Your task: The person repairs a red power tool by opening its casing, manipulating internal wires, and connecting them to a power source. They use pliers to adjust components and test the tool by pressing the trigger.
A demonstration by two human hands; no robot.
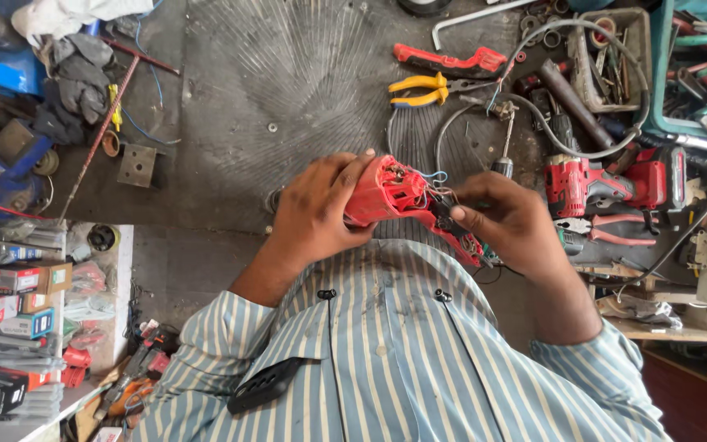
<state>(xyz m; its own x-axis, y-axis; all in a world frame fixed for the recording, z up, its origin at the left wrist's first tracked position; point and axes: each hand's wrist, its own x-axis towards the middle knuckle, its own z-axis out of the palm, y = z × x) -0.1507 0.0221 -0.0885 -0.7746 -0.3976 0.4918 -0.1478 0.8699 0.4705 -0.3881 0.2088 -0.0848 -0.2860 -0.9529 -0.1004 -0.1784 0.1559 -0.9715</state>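
Housing: red plastic power-tool body (pixel 388 193), opened, held level in my left hand (pixel 317 214), which wraps its rounded end.
Wiring: thin blue and pale leads (pixel 433 178) sprout from the open end, just above my right hand (pixel 507 219).
Handle part: red-and-black section (pixel 454 231) slants down under my right fingertips.

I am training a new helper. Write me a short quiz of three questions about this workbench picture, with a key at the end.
1. True or false: the left hand grips the red plastic power-tool housing.
2. What does the right hand touch? A) the housing's thin wires B) the yellow-handled pliers C) the red cordless drill
3. Which red-handled tool lies just above the yellow-handled pliers in the picture?

Key: 1 true; 2 A; 3 the red-handled utility knife.
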